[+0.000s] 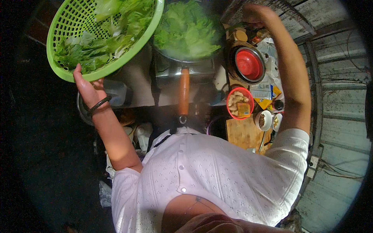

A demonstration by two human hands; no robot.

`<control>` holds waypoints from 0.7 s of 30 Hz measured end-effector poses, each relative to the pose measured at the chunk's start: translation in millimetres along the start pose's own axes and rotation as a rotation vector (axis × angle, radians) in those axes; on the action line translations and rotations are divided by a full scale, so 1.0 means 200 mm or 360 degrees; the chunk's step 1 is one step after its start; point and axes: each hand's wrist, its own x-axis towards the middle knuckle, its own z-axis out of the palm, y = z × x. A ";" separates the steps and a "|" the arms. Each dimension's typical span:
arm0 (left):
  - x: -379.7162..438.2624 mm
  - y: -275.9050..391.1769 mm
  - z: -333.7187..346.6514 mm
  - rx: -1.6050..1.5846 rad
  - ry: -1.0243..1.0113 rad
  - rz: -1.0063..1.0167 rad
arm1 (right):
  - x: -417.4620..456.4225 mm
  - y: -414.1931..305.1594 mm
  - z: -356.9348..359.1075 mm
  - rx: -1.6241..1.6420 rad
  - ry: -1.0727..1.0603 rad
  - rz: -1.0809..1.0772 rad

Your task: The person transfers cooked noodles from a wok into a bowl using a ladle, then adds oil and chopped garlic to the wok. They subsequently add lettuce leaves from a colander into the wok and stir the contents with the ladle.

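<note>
A green plastic colander (pixel 116 66) holding wet lettuce leaves (pixel 90 52) is at the upper left. My left hand (pixel 89 88) grips its near rim, the thumb over the edge. To the right of the colander, lettuce (pixel 189 32) fills a pan with an orange handle (pixel 184 91), which points towards me. Some haze hangs over the pan. My right hand (pixel 255 14) is raised at the top right, above the counter items; its fingers are dim and partly hidden, so whether it holds anything cannot be told.
At the right stand a red bowl (pixel 249 64) within metal ones, a red basket of ginger-like roots (pixel 233 100) with an orange packet, a wooden cutting board (pixel 243 134) and a small white bowl (pixel 263 121). A corrugated wall (pixel 341 99) bounds the right side.
</note>
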 end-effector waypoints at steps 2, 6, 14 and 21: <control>0.04 -0.01 -0.03 0.0039 0.0006 0.0013 | 0.04 -0.09 0.10 -0.0154 -0.0103 0.0037; 0.03 0.03 -0.09 0.0014 0.0095 0.0051 | -0.20 -0.51 0.04 -0.1130 0.0045 -0.0212; 0.08 0.02 -0.08 -0.0102 -0.0034 -0.0023 | -0.10 -0.45 -0.25 -0.1678 0.0098 -0.0353; 0.03 0.06 -0.15 -0.0046 0.0154 0.0054 | -0.01 -0.24 0.18 -0.1129 -0.0460 -0.0029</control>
